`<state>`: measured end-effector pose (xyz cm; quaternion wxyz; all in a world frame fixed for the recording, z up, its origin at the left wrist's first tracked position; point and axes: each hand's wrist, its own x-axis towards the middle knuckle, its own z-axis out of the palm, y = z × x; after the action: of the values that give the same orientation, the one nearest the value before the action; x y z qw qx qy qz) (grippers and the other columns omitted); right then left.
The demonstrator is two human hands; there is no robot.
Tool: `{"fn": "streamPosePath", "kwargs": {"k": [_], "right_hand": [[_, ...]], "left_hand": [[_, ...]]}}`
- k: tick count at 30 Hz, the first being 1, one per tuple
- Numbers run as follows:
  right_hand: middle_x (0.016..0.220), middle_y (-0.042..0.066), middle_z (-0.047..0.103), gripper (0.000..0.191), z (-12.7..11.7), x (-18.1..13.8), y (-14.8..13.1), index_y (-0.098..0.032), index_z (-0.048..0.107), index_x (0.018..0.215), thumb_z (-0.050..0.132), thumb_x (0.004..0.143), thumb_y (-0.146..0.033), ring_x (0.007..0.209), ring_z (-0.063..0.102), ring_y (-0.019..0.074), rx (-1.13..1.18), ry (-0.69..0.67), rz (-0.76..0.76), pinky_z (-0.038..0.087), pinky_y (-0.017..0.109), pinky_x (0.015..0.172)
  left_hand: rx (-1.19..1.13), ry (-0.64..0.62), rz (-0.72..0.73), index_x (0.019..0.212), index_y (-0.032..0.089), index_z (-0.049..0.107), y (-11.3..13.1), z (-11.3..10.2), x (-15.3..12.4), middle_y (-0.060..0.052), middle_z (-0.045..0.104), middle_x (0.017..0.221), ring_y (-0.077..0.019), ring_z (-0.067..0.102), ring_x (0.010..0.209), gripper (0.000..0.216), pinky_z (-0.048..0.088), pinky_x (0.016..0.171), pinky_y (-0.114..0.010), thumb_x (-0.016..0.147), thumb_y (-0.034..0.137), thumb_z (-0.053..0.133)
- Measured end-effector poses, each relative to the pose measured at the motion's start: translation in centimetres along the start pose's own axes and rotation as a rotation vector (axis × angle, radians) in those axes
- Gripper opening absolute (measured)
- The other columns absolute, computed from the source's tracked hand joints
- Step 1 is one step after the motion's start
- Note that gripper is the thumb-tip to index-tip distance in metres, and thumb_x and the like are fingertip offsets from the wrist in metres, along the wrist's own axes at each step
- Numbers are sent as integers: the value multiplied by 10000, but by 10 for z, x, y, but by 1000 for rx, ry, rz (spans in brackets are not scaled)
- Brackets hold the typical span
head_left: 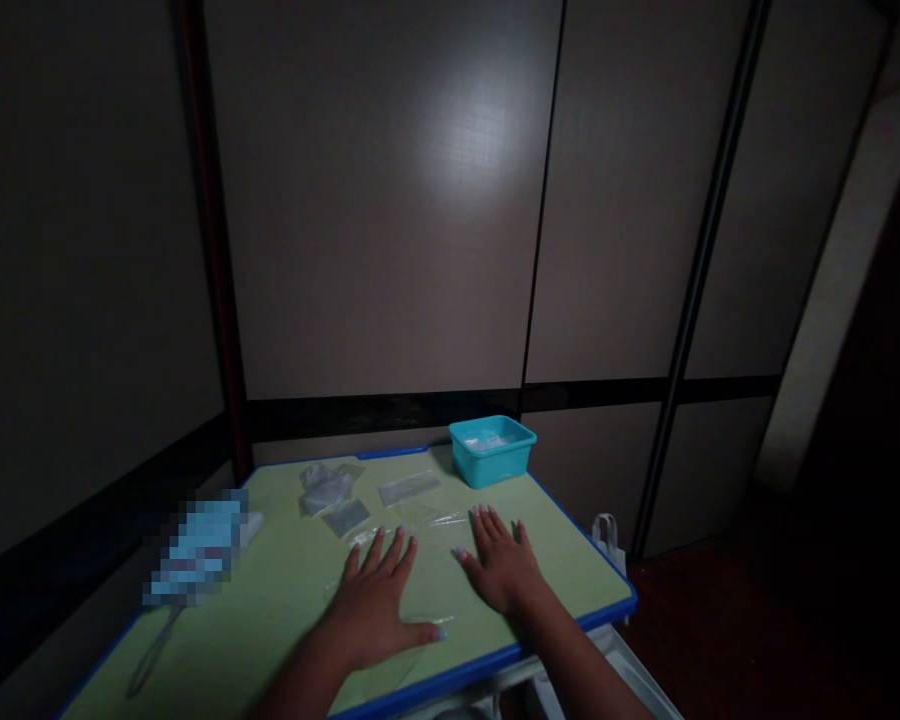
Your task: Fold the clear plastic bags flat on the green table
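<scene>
My left hand lies flat with its fingers spread, palm down on a clear plastic sheet or bag on the table. To its right, my right hand also rests palm down on the sheet's right side, fingers stretched out and thumb apart. Neither hand grips anything. The sheet is see-through, so its full outline is hard to make out. Just beyond the hands lie a small grey translucent packet, a longer flat one and an overlapping pile of similar packets.
A turquoise plastic basket with clear plastic inside stands at the table's back right corner. On the left is a blurred-out blue item with a strap. The green table has a blue rim. Wardrobe panels rise behind; a white bag is at right.
</scene>
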<state>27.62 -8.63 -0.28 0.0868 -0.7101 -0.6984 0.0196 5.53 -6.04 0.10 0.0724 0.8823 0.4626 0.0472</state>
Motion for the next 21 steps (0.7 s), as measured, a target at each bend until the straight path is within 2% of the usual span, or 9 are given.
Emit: {"fn": "streamPosePath", "kwargs": {"k": [3,7,10,12,16,21], "right_hand": [[1463,81,80,680,3,1,-1,-151,85,1405,84,858,-557,1341,3,193,-8,12,-4,-29,486,1040],[1461,97,60,703,7,3,2,-128,80,1403,115,850,-561,1340,-10,208,-17,29,-11,-15,511,1033],[1461,100,24,671,10,5,3,-125,84,1403,163,856,-506,1338,-36,218,-52,4,-15,-1,526,1027],[1463,82,18,626,11,6,3,-153,94,1403,186,860,-450,1337,-41,219,-69,-18,-22,2,535,1022],[1466,57,53,583,11,6,2,-178,99,1404,158,867,-398,1339,-31,201,-40,-2,-4,18,518,1030],[1461,85,76,704,10,5,2,-142,113,1403,147,839,-561,1340,-2,216,14,32,-7,16,510,1037]], "left_hand": [[6,40,14,1388,261,166,10,-9,3,-57,80,1467,-291,-26,1338,908,-49,1037,-561,657,780,310],[-69,9,161,1380,260,209,36,-17,20,-29,123,1465,-227,64,1347,735,74,1063,-500,780,684,185],[-114,-55,260,1377,240,225,55,-11,41,-30,155,1461,-197,100,1344,695,107,1069,-454,816,640,132],[-136,-72,257,1385,222,196,61,-4,55,-36,164,1459,-188,120,1341,696,109,1071,-437,826,625,103],[-143,-41,226,1389,241,170,59,8,74,-13,157,1461,-166,129,1340,657,104,1074,-419,844,590,55],[-77,5,147,1364,314,228,31,12,85,17,183,1459,-172,122,1341,584,112,1059,-463,855,567,92]]}}
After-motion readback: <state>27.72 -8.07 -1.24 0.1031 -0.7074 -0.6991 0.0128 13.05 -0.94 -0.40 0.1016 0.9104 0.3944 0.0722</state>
